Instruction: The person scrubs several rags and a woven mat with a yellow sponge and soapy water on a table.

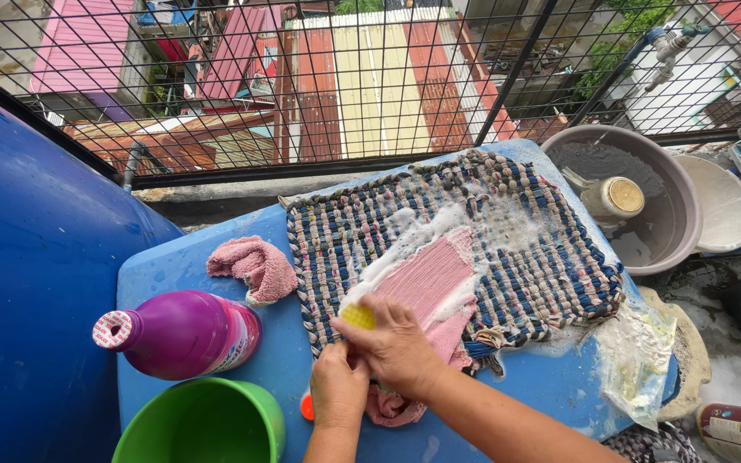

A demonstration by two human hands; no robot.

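Blue plastic takes up most of what we see: a big barrel (27, 257) fills the left, and just right of it a blue tabletop (551, 377) carries the work, with a wire grille (370, 77) and rooftops beyond its far edge. Across the middle of that tabletop lies a woven rag mat (525, 249) in blue and pale strips, streaked with suds, and on its near part rests a pink cloth (426, 279), wet and foamy. A grey basin (671, 227) of cloudy water stands off the far right corner with a small jar (615, 197) lying in it, beside a pale lid (726, 206). Nearer us on the left lie a purple bottle (182, 333) on its side and the rim of a green bucket (203, 420), with a second pink rag (255, 266) bunched beyond them. Our right hand (396, 347) is closed around a yellow scrub brush (358, 316), pressed at the near left edge of the pink cloth; our left hand (338, 386) sits just beside it, fingers curled down on the cloth's near end, seemingly pinning it. We judge that the scrubbing is under way, with much soap unworked. The next move would call for firm strokes away from us while the left hand anchors the fabric so it does not slide over the slick mat.
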